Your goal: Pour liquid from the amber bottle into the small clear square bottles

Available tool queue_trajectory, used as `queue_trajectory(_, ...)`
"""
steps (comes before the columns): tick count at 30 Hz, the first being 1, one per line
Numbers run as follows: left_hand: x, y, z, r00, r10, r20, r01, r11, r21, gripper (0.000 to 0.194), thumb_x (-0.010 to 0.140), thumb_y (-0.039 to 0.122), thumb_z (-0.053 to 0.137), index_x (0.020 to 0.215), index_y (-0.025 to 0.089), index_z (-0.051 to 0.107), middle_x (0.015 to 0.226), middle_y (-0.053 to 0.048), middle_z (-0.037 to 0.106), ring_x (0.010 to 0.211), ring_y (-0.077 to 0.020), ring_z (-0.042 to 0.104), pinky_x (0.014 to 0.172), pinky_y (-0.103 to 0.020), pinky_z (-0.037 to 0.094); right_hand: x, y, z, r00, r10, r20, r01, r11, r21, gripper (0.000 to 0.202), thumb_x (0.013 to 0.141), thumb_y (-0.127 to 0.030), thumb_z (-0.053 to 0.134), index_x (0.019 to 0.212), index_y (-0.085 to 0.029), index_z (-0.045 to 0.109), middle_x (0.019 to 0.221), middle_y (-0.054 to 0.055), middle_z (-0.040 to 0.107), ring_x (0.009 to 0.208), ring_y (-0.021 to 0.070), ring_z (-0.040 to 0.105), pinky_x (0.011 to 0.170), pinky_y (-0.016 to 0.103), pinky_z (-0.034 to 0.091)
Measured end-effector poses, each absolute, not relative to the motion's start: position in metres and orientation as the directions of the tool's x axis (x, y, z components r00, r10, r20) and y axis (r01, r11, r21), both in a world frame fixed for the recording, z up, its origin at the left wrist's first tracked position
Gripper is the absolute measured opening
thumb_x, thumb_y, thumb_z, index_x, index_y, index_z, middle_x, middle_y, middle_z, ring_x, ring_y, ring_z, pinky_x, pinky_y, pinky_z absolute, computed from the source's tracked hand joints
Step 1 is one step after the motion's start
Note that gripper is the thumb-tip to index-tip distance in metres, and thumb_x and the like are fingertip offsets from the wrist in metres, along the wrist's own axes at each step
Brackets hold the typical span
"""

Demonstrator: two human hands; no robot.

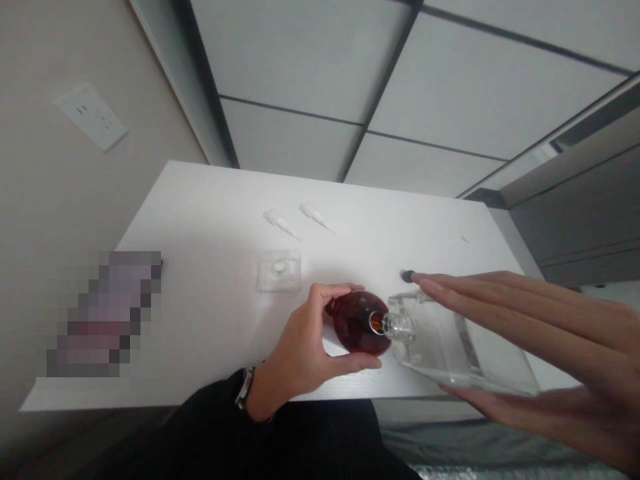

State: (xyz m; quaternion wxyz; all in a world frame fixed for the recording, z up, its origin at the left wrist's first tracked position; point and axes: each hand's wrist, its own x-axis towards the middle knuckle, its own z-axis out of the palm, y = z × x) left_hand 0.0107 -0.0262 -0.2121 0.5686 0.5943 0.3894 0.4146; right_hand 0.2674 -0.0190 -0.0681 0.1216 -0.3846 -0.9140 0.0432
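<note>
My left hand (pixel 305 347) is wrapped round a dark amber bottle (pixel 356 323) whose uncapped mouth points up and to the right. In my right hand (pixel 545 333) is a large clear square bottle (pixel 440 343), tilted over, with fingers along one side and the thumb on the other. Its threaded neck (pixel 399 327) lies at the amber bottle's mouth; whether the two touch or liquid flows I cannot tell. Just beyond my right fingertips sits a small dark cap (pixel 407 275). A small clear square bottle (pixel 279 271) stands to the left of the amber one.
Two clear tapered nozzles (pixel 283 223) lie toward the back of the white table (pixel 210 220). At the left is a blurred-out flat object (pixel 107 310). A wall with an outlet (pixel 91 117) rises on the left, and paneled doors (pixel 300 60) stand behind the table.
</note>
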Motion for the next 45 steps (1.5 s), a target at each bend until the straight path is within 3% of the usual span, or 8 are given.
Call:
queue_trajectory(5, 0.011, -0.026, -0.212, 0.359, 0.930, 0.075, -0.021, -0.072, 0.997, 0.080, 0.079, 0.065, 0.091, 0.134, 0.026, 0.050, 0.142, -0.016, 0.072, 0.124, -0.0330, 0.074, 0.096, -0.044, 0.061, 0.268, -0.020, -0.068, -0.677, 0.715, 0.176, 0.693, 0.699, -0.174, 0.073, 0.101, -0.037, 0.066, 0.169, -0.035, 0.040, 0.151, 0.000, 0.070, 0.122, 0.0281, 0.077, 0.106, 0.042, 0.067)
queue_trajectory(16, 0.010, -0.026, -0.209, 0.363, 0.930, 0.057, -0.028, -0.050, 0.998, 0.079, 0.079, 0.061, 0.093, 0.134, 0.026, 0.049, 0.146, -0.017, 0.070, 0.127, -0.0323, 0.073, 0.097, -0.042, 0.062, 0.268, -0.019, -0.063, -0.676, 0.718, 0.163, 0.698, 0.696, -0.169, 0.071, 0.102, -0.040, 0.066, 0.168, -0.036, 0.041, 0.150, -0.001, 0.070, 0.122, 0.0275, 0.077, 0.104, 0.040, 0.067)
queue_trajectory(21, 0.012, -0.026, -0.212, 0.352, 0.932, 0.085, -0.036, -0.077, 0.996, 0.079, 0.078, 0.061, 0.093, 0.134, 0.026, 0.050, 0.145, -0.016, 0.071, 0.126, -0.0316, 0.074, 0.097, -0.042, 0.062, 0.269, -0.020, -0.060, -0.679, 0.712, 0.179, 0.694, 0.702, -0.160, 0.072, 0.099, -0.026, 0.070, 0.167, -0.033, 0.045, 0.147, 0.001, 0.072, 0.123, 0.0238, 0.075, 0.109, 0.035, 0.063)
queue_trajectory(26, 0.012, -0.026, -0.214, 0.353, 0.932, 0.087, -0.036, -0.080, 0.996, 0.078, 0.079, 0.062, 0.093, 0.133, 0.025, 0.050, 0.143, -0.016, 0.071, 0.125, -0.0318, 0.074, 0.098, -0.043, 0.061, 0.273, -0.018, -0.057, -0.713, 0.682, 0.165, 0.671, 0.731, -0.123, 0.066, 0.107, -0.040, 0.060, 0.170, -0.033, 0.040, 0.149, 0.000, 0.070, 0.125, 0.0206, 0.072, 0.103, 0.031, 0.064)
queue_trajectory(33, 0.010, -0.026, -0.212, 0.351, 0.932, 0.084, -0.013, -0.084, 0.996, 0.079, 0.079, 0.064, 0.091, 0.134, 0.026, 0.050, 0.141, -0.015, 0.072, 0.126, -0.0324, 0.073, 0.102, -0.046, 0.059, 0.272, -0.017, -0.057, -0.725, 0.667, 0.170, 0.663, 0.743, -0.090, 0.066, 0.109, -0.039, 0.058, 0.171, -0.032, 0.037, 0.151, -0.003, 0.068, 0.126, 0.0176, 0.070, 0.106, 0.029, 0.060)
queue_trajectory(41, 0.011, -0.027, -0.212, 0.353, 0.932, 0.077, -0.019, -0.075, 0.997, 0.079, 0.079, 0.062, 0.092, 0.135, 0.026, 0.051, 0.144, -0.015, 0.071, 0.127, -0.0318, 0.073, 0.100, -0.044, 0.060, 0.273, -0.017, -0.055, -0.706, 0.692, 0.154, 0.686, 0.721, -0.095, 0.066, 0.107, -0.038, 0.058, 0.170, -0.034, 0.039, 0.150, -0.001, 0.070, 0.124, 0.0243, 0.074, 0.097, 0.038, 0.067)
queue_trajectory(45, 0.010, -0.029, -0.211, 0.343, 0.937, 0.072, -0.013, -0.072, 0.997, 0.078, 0.080, 0.061, 0.092, 0.136, 0.026, 0.052, 0.145, -0.014, 0.070, 0.127, -0.0311, 0.073, 0.102, -0.044, 0.060, 0.271, -0.015, -0.056, -0.731, 0.664, 0.156, 0.662, 0.746, -0.073, 0.071, 0.104, -0.035, 0.065, 0.170, -0.030, 0.040, 0.152, 0.000, 0.069, 0.126, 0.0245, 0.074, 0.096, 0.037, 0.068)
